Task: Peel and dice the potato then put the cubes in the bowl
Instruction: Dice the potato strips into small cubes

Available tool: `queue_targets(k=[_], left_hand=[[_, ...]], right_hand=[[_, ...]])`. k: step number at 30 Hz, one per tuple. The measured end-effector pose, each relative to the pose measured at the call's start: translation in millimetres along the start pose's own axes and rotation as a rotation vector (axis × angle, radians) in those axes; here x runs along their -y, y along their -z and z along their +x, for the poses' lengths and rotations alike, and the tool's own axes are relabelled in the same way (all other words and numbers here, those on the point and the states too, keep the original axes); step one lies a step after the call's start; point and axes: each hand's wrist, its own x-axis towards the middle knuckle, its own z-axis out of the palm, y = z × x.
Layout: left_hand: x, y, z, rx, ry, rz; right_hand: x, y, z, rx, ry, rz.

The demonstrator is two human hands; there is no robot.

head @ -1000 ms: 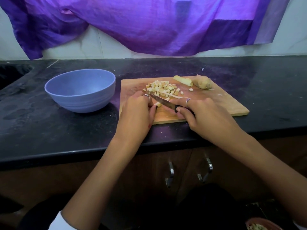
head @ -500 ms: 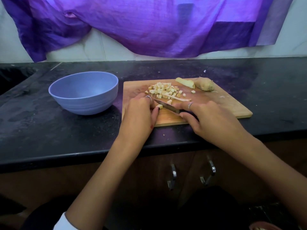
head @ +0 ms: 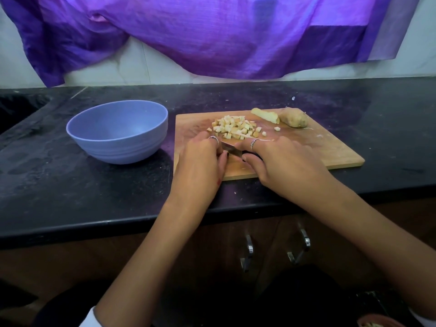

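A wooden cutting board (head: 330,152) lies on the black counter. A pile of potato cubes (head: 233,129) sits at its far middle, with a peeled potato piece (head: 264,115) and an unpeeled piece (head: 295,117) behind to the right. My right hand (head: 283,166) grips the dark handle of a knife (head: 232,149), its blade pointing left under my left hand. My left hand (head: 200,166) is curled over the blade's tip end; whatever it holds down is hidden under the fingers. An empty blue bowl (head: 118,131) stands left of the board.
A purple cloth (head: 212,36) hangs on the wall behind the counter. The counter's front edge runs below my wrists, with cabinet handles (head: 299,246) underneath. A dark sink recess (head: 16,109) lies at the far left. A reddish container (head: 379,323) shows at the bottom right.
Both hands and the knife have drawn closer together over the board's near middle, and less of the blade shows. The loose cube by the blade is now hidden.
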Motion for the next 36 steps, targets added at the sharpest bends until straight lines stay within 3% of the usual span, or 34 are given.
queue_targets(k=[8, 15, 24, 36], left_hand=[[-3.9, 2.9, -0.8, 0.034, 0.029, 0.016], [-2.0, 9.8, -5.1, 0.065, 0.046, -0.004], [6.5, 26.6, -28.5, -0.007, 0.099, 0.011], [8.3, 21.2, -26.9, -0.018, 0.117, -0.002]], right_hand=[[0.9, 3.0, -13.5, 0.063, 0.027, 0.004], [-9.9, 9.6, -24.1, 0.033, -0.063, 0.084], [-3.8, 6.5, -23.4, -0.025, -0.031, 0.16], [-4.0, -3.8, 9.3, 0.071, 0.063, 0.136]])
